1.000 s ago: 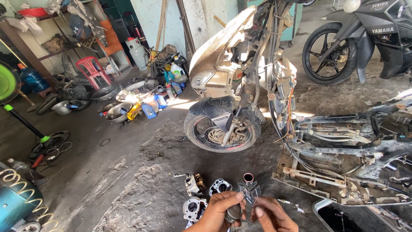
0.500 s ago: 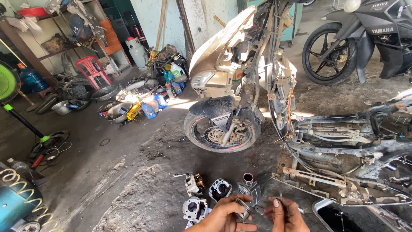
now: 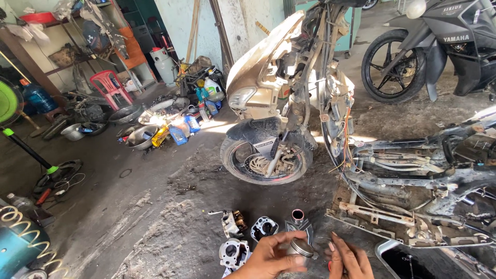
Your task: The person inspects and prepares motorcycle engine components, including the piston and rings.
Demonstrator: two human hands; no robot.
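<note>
At the bottom edge of the head view my left hand (image 3: 271, 257) grips a small round metal piston (image 3: 300, 248). My right hand (image 3: 349, 257) is just to its right, fingers apart, holding nothing I can make out. On the oily floor in front of my hands lie engine parts: a cylinder head (image 3: 233, 222), a cylinder block (image 3: 264, 228), another casing (image 3: 233, 252) and a finned part with a red-rimmed bore (image 3: 298, 219).
A stripped scooter (image 3: 281, 103) stands ahead on its front wheel (image 3: 266, 161), its bare frame (image 3: 413, 170) stretching right. A dark motorcycle (image 3: 439, 46) is parked at the back right. Oil bottles and pans (image 3: 175, 129), a red plastic chair (image 3: 109, 85) and a coiled hose (image 3: 20, 227) lie left.
My hands have separated: the left now holds the piston alone, and the right has drawn back to the right with open fingers.
</note>
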